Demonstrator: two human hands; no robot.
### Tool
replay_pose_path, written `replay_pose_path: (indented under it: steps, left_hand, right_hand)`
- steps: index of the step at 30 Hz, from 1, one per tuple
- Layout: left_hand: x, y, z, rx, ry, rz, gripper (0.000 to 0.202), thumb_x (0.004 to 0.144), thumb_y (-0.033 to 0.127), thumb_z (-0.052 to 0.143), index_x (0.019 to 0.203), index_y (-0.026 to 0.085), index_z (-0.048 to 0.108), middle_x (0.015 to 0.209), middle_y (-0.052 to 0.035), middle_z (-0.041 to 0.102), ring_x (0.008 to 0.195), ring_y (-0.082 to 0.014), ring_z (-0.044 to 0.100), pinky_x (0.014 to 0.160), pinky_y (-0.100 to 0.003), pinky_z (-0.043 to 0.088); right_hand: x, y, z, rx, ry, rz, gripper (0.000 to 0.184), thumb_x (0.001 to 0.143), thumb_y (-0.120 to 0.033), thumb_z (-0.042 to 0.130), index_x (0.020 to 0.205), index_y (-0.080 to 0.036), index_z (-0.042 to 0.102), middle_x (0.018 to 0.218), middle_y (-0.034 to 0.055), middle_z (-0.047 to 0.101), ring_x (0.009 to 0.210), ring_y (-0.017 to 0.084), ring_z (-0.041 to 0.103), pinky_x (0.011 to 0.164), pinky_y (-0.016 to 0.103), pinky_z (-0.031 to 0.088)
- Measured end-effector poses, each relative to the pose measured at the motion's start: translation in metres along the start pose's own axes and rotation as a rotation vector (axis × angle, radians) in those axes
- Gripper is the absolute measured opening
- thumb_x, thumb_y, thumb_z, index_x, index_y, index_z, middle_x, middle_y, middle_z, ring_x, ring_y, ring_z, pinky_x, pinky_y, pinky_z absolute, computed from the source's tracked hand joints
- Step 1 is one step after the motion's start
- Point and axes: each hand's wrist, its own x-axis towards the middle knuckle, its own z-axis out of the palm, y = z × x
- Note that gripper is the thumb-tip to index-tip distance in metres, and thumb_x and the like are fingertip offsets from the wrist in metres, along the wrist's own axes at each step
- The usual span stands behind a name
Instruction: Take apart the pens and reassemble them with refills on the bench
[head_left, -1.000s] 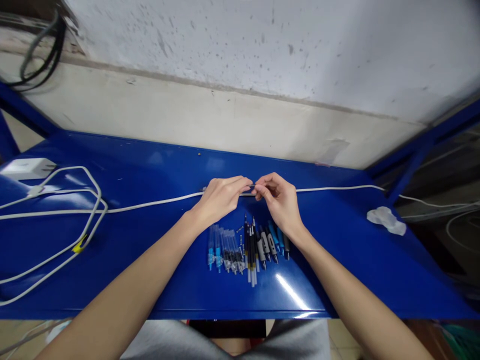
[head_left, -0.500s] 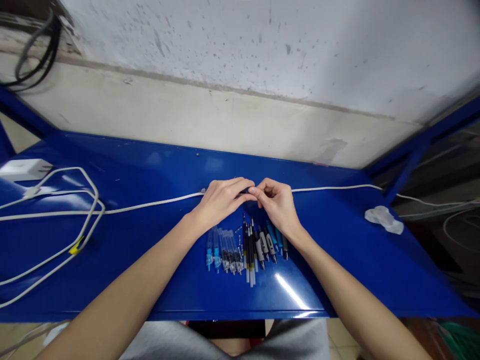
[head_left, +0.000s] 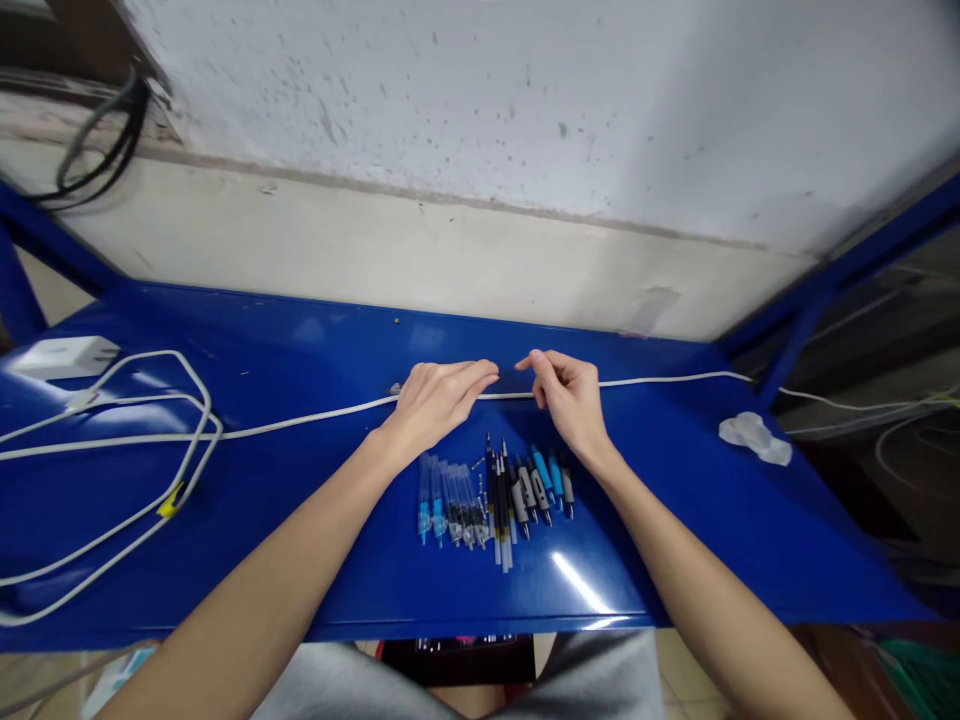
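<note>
My left hand (head_left: 442, 398) is closed over the white cable, thumb and fingers pressed together; what they hold, if anything, is hidden. A short gap away, my right hand (head_left: 571, 400) has its index finger stretched out and its fingers apart, holding nothing. Below both hands lie pen parts in groups. Clear pen barrels with blue ends (head_left: 438, 505) are at the left, beside clear barrels with dark ends (head_left: 463, 505). Black-tipped ink refills (head_left: 501, 495) lie in the middle near tiny springs (head_left: 480, 482). To the right are grey pen grips (head_left: 528, 485) and blue pen grips (head_left: 541, 468).
A white cable (head_left: 315, 415) crosses the blue table (head_left: 360, 590) behind the parts and loops at the left near a white adapter (head_left: 69, 356). Crumpled translucent plastic (head_left: 754, 437) lies at the right. A wall (head_left: 465, 250) stands at the back.
My hands have come apart, and the dark piece seen between their fingers no longer shows. My right hand has opened and moved slightly right. The view has shifted a little.
</note>
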Motion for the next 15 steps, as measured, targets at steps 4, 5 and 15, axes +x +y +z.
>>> replay_pose_path:
  steps: [4, 5, 15]
  left_hand:
    - [0.001, -0.002, 0.0, -0.055, 0.041, 0.01, 0.024, 0.108, 0.029, 0.047, 0.107, 0.02, 0.069, 0.1, -0.0032, 0.078, 0.086, -0.0166, 0.075, 0.069, -0.025, 0.05]
    - [0.001, -0.003, 0.0, -0.072, 0.049, 0.011, 0.024, 0.108, 0.028, 0.046, 0.107, 0.019, 0.068, 0.1, -0.0038, 0.077, 0.085, -0.0161, 0.074, 0.069, -0.025, 0.05]
    - [0.004, -0.003, -0.002, -0.102, -0.001, 0.012, 0.025, 0.107, 0.022, 0.042, 0.102, 0.017, 0.067, 0.097, -0.0049, 0.069, 0.069, -0.0116, 0.064, 0.059, -0.024, 0.042]
  right_hand:
    - [-0.006, -0.005, -0.019, -0.051, 0.212, 0.001, 0.044, 0.101, -0.052, 0.055, 0.083, -0.016, 0.073, 0.048, -0.005, 0.045, 0.046, 0.011, 0.04, 0.05, 0.027, 0.032]
    - [-0.016, -0.007, -0.025, -0.09, 0.227, 0.007, 0.043, 0.102, -0.051, 0.054, 0.084, -0.017, 0.073, 0.051, -0.0042, 0.047, 0.048, 0.012, 0.042, 0.051, 0.027, 0.032]
    - [-0.143, -0.001, -0.079, -0.583, -0.16, 0.052, 0.075, 0.091, -0.049, 0.072, 0.156, -0.037, 0.038, 0.142, 0.0111, 0.058, 0.122, 0.032, 0.062, 0.088, 0.042, 0.056]
